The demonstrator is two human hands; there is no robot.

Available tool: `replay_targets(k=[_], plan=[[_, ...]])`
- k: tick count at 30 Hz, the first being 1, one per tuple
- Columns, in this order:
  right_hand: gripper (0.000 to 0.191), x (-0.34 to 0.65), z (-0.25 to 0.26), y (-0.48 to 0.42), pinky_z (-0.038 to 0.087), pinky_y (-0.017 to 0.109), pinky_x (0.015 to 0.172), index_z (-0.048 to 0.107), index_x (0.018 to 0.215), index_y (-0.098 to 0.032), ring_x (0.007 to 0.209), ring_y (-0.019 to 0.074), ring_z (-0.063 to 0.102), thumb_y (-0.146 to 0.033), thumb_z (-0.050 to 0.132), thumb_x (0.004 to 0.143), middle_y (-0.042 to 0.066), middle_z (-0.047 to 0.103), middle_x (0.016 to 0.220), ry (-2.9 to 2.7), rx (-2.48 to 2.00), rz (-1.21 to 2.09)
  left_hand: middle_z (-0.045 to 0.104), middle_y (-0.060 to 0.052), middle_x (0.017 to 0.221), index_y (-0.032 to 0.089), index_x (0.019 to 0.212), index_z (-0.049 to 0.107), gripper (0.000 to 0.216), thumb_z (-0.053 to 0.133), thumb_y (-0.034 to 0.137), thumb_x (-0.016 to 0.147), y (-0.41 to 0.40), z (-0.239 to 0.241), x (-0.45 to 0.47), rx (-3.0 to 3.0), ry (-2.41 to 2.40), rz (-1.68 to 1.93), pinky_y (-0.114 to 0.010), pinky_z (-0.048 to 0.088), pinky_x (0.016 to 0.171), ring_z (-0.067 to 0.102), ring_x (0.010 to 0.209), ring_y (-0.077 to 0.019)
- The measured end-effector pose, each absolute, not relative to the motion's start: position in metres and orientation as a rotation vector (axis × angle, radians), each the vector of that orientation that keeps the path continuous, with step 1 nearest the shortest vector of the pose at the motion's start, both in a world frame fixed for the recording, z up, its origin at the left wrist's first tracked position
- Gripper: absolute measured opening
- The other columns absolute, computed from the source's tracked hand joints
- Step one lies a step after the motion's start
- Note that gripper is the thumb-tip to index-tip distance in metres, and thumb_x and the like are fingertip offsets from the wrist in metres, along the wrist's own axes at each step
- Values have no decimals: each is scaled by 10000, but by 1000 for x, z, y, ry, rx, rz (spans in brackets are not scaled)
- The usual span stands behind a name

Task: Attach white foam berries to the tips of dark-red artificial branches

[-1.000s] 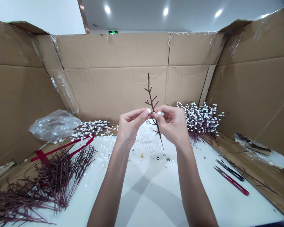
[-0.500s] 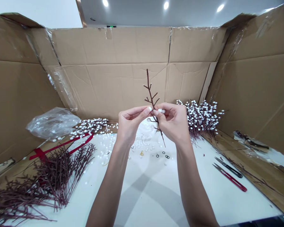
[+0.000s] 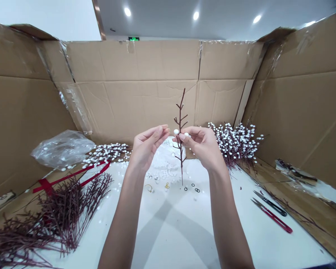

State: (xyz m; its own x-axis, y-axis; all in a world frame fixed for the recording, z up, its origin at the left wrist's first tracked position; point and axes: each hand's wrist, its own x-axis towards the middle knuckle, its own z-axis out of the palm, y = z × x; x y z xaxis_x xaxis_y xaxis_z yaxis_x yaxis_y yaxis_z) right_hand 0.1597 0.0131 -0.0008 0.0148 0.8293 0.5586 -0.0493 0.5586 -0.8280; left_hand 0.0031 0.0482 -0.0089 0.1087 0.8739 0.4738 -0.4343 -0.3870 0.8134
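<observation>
My right hand [image 3: 203, 144] pinches a thin brown artificial twig [image 3: 182, 160] between thumb and fingers, holding it nearly upright. A white foam berry [image 3: 176, 132] sits on a side prong at the twig's left. Another white berry [image 3: 186, 134] shows at my right fingertips; whether it is on a prong or just held is hard to tell. The upper prongs are bare, with pale tips. My left hand [image 3: 149, 144] is to the left of the twig, apart from it, thumb and fingers pressed together with nothing visible in them. Several loose white berries [image 3: 168, 173] lie on the table beyond.
Bare brown twigs [image 3: 70, 209] are heaped at left beside a red ribbon [image 3: 44, 185] and a clear plastic bag [image 3: 64, 149]. Berried twigs [image 3: 236, 140] lie at back right. Black snips [image 3: 271, 203] and red snips [image 3: 273, 216] lie at right. Cardboard walls [image 3: 151, 101] enclose the table.
My left hand has drawn away from the twig to the left. A white berry now shows on the prong where its fingertips were. The twig has turned more upright.
</observation>
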Motion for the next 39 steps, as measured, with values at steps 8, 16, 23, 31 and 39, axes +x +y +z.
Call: replay_targets(k=[8,16,23,31,39], plan=[[130,165,0,14,547,316,754,672,727,-180,755,154,691,-286,726,675,27,711,739,-1254,-558,960,721,-99,963,221,929,739,246,718,245,685,64,-20,-13,1927,452,345,-300,540,747,676,854,-202],[364,192,1,12,499,371,915,669,987,-164,923,189,683,-372,718,693,113,712,1019,-1268,-724,885,716,-74,684,192,725,749,131,718,312,683,63,-28,9,1881,458,542,-251,516,605,632,591,-140],[431,196,1,14,487,374,929,643,1044,-178,1022,198,632,-444,686,708,112,669,1114,-1141,-719,725,683,-56,669,164,635,716,138,689,288,688,64,-31,17,1961,661,673,-226,462,559,566,575,-113],[188,171,-2,32,469,253,653,642,672,-176,669,113,599,-352,708,678,17,678,733,-964,-552,664,655,-50,665,123,601,665,157,631,241,700,61,-40,35,2073,725,590,-222,418,537,506,556,-94],[146,176,-4,34,469,250,629,629,631,-179,620,99,580,-293,717,657,-6,641,664,-933,-492,651,684,-55,690,129,571,659,190,642,270,697,61,-42,40,2074,697,635,-217,434,537,553,566,-101]])
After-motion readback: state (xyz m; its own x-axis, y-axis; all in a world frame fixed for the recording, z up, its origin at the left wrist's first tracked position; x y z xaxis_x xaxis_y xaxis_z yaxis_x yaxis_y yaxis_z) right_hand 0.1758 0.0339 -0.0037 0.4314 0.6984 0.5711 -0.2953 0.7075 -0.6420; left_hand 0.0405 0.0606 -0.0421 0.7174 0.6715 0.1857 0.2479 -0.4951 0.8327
